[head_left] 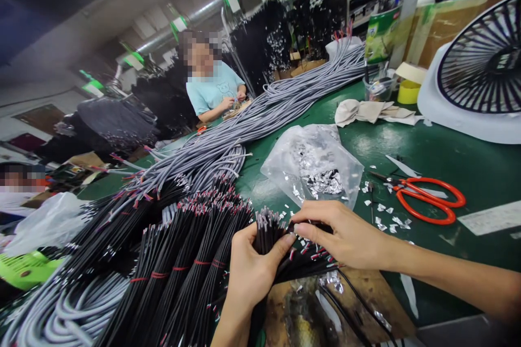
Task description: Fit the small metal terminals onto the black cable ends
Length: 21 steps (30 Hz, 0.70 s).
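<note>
My left hand [250, 271] is wrapped round a small bundle of black wires [268, 227], its stripped ends pointing up. My right hand [342, 233] is closed over the same bundle from the right, fingertips pinching wires near their ends. More black wires [309, 260] with red and white tips fan out under my right palm. Both hands are low in the middle of the view, over a brown board [366, 293].
Large bundles of black wires [179, 271] and grey cables [228, 141] fill the left of the green table [456, 157]. A clear bag of metal terminals [313, 162], red scissors [427, 198], a white fan [480, 65] and tape rolls [409, 84] lie to the right. A person [211, 89] works opposite.
</note>
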{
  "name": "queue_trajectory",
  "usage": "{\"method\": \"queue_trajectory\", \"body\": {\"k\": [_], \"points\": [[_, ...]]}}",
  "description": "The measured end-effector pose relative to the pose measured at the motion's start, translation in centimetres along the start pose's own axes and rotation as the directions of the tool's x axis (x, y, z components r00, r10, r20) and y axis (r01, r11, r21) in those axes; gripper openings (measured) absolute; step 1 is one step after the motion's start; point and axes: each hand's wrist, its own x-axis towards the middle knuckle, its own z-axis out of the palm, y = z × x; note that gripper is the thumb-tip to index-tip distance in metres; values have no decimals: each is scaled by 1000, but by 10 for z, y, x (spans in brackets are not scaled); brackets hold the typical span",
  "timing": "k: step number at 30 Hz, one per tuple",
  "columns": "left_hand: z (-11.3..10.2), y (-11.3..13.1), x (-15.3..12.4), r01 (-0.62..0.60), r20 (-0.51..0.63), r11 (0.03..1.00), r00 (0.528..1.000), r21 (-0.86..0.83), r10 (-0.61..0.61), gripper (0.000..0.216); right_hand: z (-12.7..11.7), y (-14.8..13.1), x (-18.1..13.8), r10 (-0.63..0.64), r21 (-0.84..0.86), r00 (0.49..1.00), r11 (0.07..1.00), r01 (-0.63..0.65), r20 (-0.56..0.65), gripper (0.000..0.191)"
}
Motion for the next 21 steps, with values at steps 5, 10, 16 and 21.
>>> {"method": "queue_trajectory", "body": {"k": [5,10,16,21], "points": [[0,0,1,-1,-10,1000,1000,1,1,20,3,0,1,37,29,999,999,-37,0,20],[1,1,-1,6,14,1000,1000,-4,-5,20,8,2,1,83,125,994,989,-74,-67,18],[6,-5,0,51,115,998,992,-43,-46,28,0,13,5,253,342,914,929,-139,-317,31],[2,-8,3,21,20,998,1000,-62,-20,29,3,11,5,140,47,966,990,-133,-216,21]]}}
